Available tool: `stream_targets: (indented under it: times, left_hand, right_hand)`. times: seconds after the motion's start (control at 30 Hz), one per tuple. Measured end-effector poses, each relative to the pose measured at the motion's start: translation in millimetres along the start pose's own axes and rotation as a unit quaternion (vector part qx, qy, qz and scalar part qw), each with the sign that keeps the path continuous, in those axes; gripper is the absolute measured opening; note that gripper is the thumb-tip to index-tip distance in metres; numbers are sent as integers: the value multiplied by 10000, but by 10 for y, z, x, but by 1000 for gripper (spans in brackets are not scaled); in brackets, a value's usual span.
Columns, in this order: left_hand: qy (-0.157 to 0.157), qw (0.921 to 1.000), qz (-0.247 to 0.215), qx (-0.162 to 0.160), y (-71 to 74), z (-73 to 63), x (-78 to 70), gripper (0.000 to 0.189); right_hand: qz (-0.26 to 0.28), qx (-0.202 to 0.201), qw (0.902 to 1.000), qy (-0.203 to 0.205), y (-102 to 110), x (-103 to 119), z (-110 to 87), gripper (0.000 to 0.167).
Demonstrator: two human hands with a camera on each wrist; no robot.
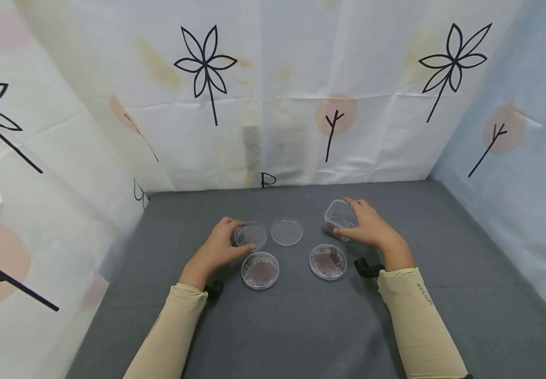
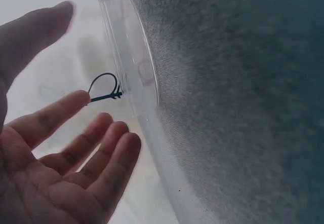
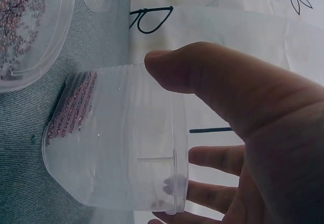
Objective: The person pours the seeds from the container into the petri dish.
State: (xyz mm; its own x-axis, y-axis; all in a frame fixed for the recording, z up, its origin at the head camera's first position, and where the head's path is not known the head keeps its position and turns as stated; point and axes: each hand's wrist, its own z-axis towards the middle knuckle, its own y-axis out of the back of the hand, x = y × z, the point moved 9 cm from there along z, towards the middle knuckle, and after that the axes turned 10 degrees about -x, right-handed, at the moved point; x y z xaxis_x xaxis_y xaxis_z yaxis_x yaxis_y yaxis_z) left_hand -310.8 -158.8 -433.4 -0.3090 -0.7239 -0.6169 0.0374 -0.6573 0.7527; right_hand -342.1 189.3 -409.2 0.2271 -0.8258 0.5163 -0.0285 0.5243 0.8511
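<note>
In the head view my left hand (image 1: 219,243) is spread around an empty clear shallow round dish (image 1: 251,235), thumb on the near side. The left wrist view shows that hand's fingers relaxed, just above the dish (image 2: 139,57) and apart from it. My right hand (image 1: 369,226) grips a clear plastic tub (image 1: 340,216) near its rim. Its thumb lies across the near wall, with fingers at the far side, partly seen through the plastic. Small reddish beads (image 3: 73,107) lie in the bottom of the tub (image 3: 121,133).
Two round dishes holding reddish beads, a left one (image 1: 260,270) and a right one (image 1: 328,261), stand nearer on the grey table (image 1: 282,326). Another empty clear dish (image 1: 286,231) lies between the hands. Printed cloth (image 1: 282,142) hangs behind the table and at both sides.
</note>
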Motion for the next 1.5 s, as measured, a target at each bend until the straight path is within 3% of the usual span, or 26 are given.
stream_targets:
  times: [0.2,0.63,0.9,1.13,1.5]
  left_hand:
    - [149,9998,108,88,-26,34,108,82]
    - [235,9994,-197,134,-78,81,247,86]
    - [336,9984,-308,349,-149,104,290,87]
    - [470,9971,-290,517,-178,115,311,87]
    - [420,9972,-232,577,-163,111,303,86]
  right_hand:
    - [-12,34,10000,35,-20,-2,27,101]
    - [134,7,9999,-20,1,-117,17,99]
    - [204,-349,9992,-2,60,-76,33,97]
    - [319,-778,9963,147,107,21,73,96]
    - [875,-980,9903,444,70,300,89,95]
